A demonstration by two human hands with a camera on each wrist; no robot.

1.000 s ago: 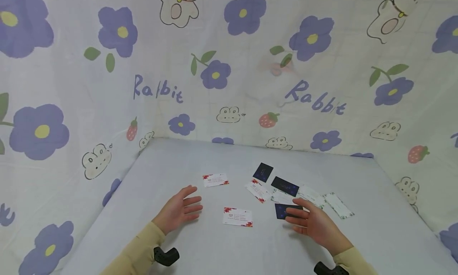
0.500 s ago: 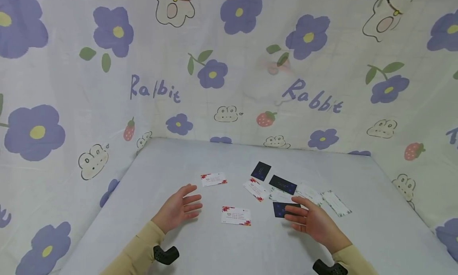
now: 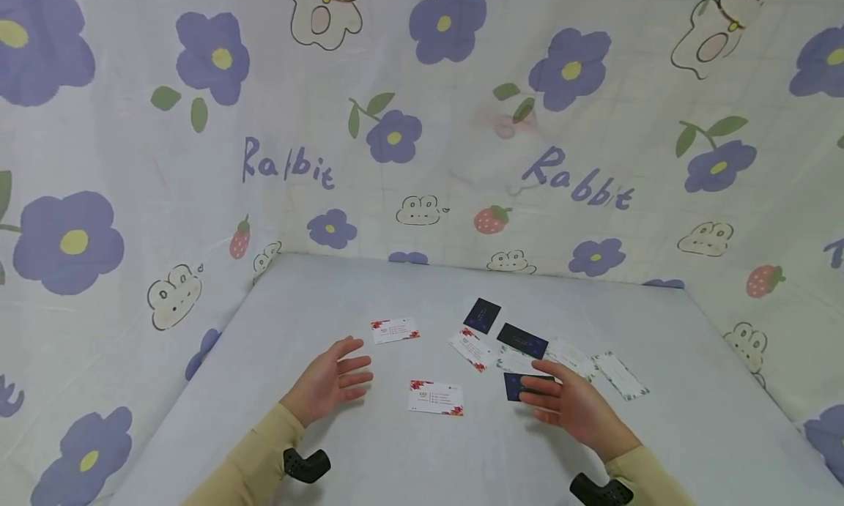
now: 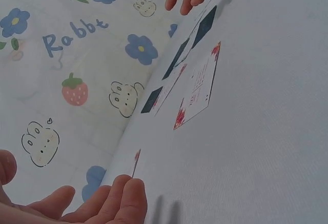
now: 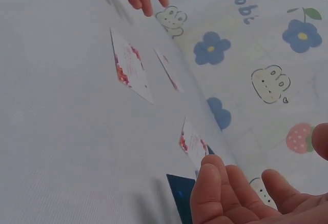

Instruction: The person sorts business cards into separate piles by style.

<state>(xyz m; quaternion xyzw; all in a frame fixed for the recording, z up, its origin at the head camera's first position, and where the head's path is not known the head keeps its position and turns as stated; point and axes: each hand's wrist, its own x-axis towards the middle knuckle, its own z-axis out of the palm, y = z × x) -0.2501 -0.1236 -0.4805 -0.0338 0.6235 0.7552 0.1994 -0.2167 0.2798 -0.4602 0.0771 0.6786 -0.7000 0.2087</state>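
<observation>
My left hand (image 3: 330,385) hovers over the left of the table with its fingers straight and holds nothing. Nearest to it are two white business cards with red floral corners, a far card (image 3: 395,330) and a near card (image 3: 435,397). My right hand (image 3: 583,411), also empty with relaxed fingers, overlaps part of a dark blue business card (image 3: 517,387) in the head view. Beyond it lie two more dark cards (image 3: 523,340), a tilted red-cornered card (image 3: 472,349), and several white cards with green leaf trim (image 3: 621,376), some overlapping.
A pale cloth covers the table (image 3: 369,286). Behind it and at both sides hangs a white curtain (image 3: 448,176) printed with purple flowers, strawberries and rabbits. Each wrist wears a black camera mount (image 3: 306,465).
My right hand has shifted slightly left over the dark card. The left hand stays nearly still, and the cards lie as before; the head view has swayed a little.
</observation>
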